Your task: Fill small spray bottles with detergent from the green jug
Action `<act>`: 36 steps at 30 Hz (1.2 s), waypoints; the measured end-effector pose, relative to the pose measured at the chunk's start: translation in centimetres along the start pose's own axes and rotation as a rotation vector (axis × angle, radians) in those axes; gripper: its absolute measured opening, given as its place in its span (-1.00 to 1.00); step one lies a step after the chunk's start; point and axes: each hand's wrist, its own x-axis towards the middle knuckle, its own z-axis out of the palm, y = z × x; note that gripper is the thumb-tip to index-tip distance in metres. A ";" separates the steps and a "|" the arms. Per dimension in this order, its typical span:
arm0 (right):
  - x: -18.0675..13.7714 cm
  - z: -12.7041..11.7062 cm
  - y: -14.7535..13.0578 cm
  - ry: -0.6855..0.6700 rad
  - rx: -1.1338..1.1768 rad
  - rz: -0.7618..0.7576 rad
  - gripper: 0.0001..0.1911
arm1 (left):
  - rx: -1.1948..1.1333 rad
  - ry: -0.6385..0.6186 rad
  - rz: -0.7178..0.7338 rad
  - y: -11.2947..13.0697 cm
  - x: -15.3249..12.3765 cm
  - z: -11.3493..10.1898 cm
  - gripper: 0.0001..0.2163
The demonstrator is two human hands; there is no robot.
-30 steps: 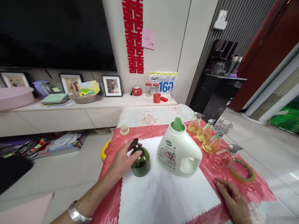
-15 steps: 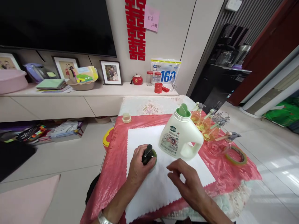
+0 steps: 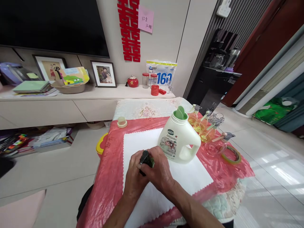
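Observation:
Over the white cloth [image 3: 180,179], a small green spray bottle [image 3: 144,156] with a black head is between my two hands; most of its body is hidden by them. My left hand [image 3: 133,178] wraps it from the left. From the right, my right hand [image 3: 159,169] closes around it, thumb against the black head. Just behind my right hand stands a large white detergent jug [image 3: 190,136], uncapped, with a green pouring spout [image 3: 180,112]. A pale translucent cap [image 3: 122,122] sits on the red plastic sheet [image 3: 108,160] at the far left.
Along the right edge of the table stand several clear spray bottles [image 3: 204,134], some with yellow liquid. A roll of tape [image 3: 234,155] lies beside them. Behind the table, a low cabinet [image 3: 99,92] carries framed photos, jars and a red pot [image 3: 132,82].
My right hand has moved left from beside the jug and closed around the bottle. My left hand still holds it. The view has turned slightly to the right.

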 end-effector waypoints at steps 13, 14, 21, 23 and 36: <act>-0.3 0.0 1.0 -0.014 0.018 -0.096 -0.39 | 0.058 0.234 0.250 -2.0 -1.1 1.3 -0.53; -0.3 -0.1 1.1 -0.036 0.025 -0.114 -0.36 | 0.059 0.235 0.261 -2.0 -1.1 1.3 -0.52; -0.5 -1.0 1.7 -0.140 0.062 -0.185 -0.36 | 0.056 0.258 0.272 -1.8 -1.1 1.2 -0.48; -0.6 -1.0 1.8 -0.143 0.073 -0.202 -0.38 | 0.053 0.269 0.275 -1.8 -1.1 1.3 -0.46; -0.3 0.3 1.1 -0.046 0.136 -0.038 -0.28 | 0.053 0.273 0.298 -1.6 -1.1 1.3 -0.47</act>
